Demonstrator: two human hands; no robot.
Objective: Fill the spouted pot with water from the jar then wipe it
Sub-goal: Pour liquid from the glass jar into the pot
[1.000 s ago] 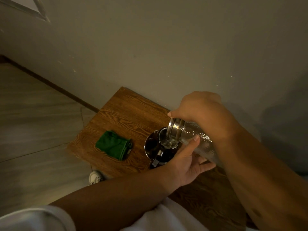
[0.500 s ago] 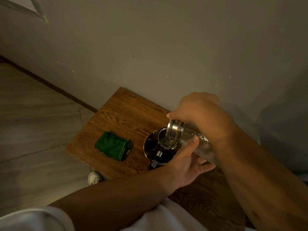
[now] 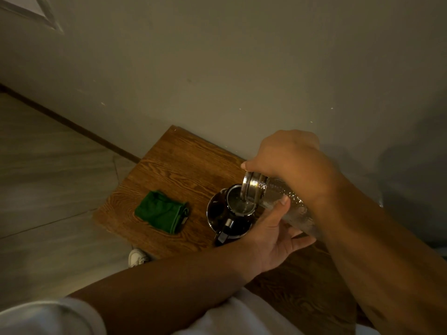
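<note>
A shiny metal spouted pot (image 3: 219, 213) with a dark handle stands on the wooden table (image 3: 174, 160). Tipped over its open mouth is a clear glass jar (image 3: 275, 194) with a metal neck band, and water runs from it into the pot. My right hand (image 3: 290, 155) grips the jar from above near its neck. From below, my left hand (image 3: 273, 235) supports the jar's body, thumb pressed on the glass. A folded green cloth (image 3: 160, 211) lies on the table to the left of the pot.
The table stands against a plain grey wall (image 3: 242, 68). Left of it is grey plank floor (image 3: 48, 177) with a dark skirting strip. A white shoe (image 3: 137, 257) shows below the table's front edge. White clothing fills the bottom of the view.
The jar and both hands have stayed nearly still over the pot while water keeps pouring. The view has shifted only slightly.
</note>
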